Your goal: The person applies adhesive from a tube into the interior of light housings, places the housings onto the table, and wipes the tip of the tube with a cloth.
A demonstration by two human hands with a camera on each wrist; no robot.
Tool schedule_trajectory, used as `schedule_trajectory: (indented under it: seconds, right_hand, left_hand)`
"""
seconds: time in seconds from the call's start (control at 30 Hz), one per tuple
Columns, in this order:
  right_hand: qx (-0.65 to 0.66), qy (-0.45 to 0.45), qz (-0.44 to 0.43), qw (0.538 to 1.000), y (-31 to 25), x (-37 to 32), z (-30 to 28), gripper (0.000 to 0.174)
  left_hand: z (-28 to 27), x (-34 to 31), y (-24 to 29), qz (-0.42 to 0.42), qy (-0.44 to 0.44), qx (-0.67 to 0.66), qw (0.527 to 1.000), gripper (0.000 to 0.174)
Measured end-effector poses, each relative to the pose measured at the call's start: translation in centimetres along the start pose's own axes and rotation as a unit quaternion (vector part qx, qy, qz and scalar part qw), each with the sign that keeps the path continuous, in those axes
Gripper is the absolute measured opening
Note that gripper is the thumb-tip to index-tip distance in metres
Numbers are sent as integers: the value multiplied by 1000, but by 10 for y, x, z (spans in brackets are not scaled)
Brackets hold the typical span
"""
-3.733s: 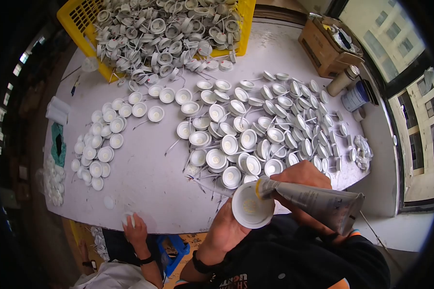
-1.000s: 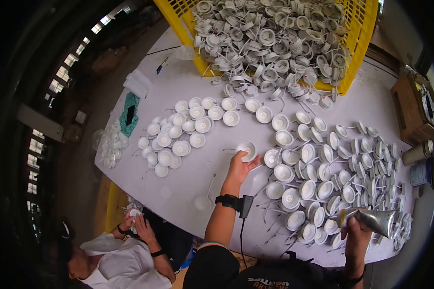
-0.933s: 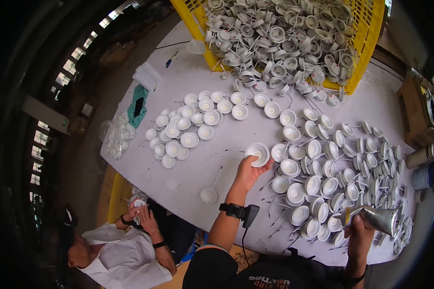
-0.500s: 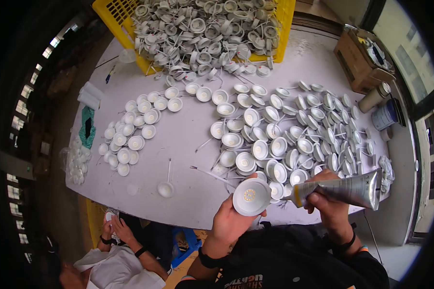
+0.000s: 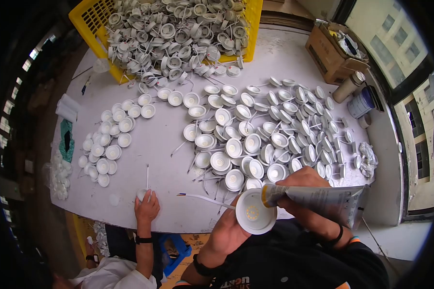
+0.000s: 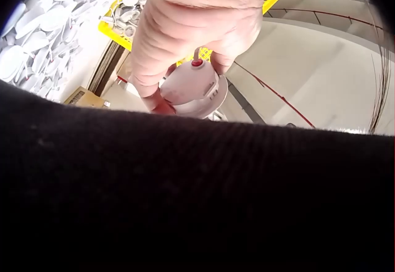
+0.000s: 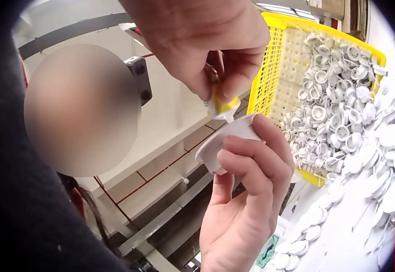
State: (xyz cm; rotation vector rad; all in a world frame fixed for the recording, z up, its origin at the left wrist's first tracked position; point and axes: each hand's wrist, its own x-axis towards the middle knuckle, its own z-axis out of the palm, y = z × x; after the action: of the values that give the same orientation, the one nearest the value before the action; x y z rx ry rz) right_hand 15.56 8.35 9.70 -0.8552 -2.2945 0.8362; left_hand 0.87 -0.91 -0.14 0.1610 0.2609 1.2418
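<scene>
My left hand (image 5: pixel 227 234) grips a white lamp cup (image 5: pixel 256 211), its open face up, just above the near edge of the table (image 5: pixel 164 144). My right hand (image 5: pixel 301 185) is curled around a squeeze tube (image 5: pixel 323 200), and the tube's nozzle end is at the cup's rim. More white cups (image 5: pixel 234 148) lie beyond, near the yellow crate (image 5: pixel 253 33).

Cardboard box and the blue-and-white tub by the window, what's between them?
A beige flask with a metallic lid is between the cardboard box and the tub, as the head view shows.
</scene>
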Motion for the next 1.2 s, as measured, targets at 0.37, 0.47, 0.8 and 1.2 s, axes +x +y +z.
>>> schedule_trajectory:
  seconds: [0.37,0.47,0.8,1.2]
  right_hand:
    - [5,29,-41,999,3,0,7,19]
    - [14,25,-17,999,1,-1,8,21]
    - [27,49,-61,997,10,-2,8,27]
    - [131,-89,1,987,4,-7,-2,29]
  left_hand:
    - [-3,2,0,1,-20,-9,1000,57]
    - [-3,1,-1,-2,-17,-18,1000,57]
    - [-4,2,3,28,-27,18,999,62]
    - [-2,3,10,74,27,33,996,59]
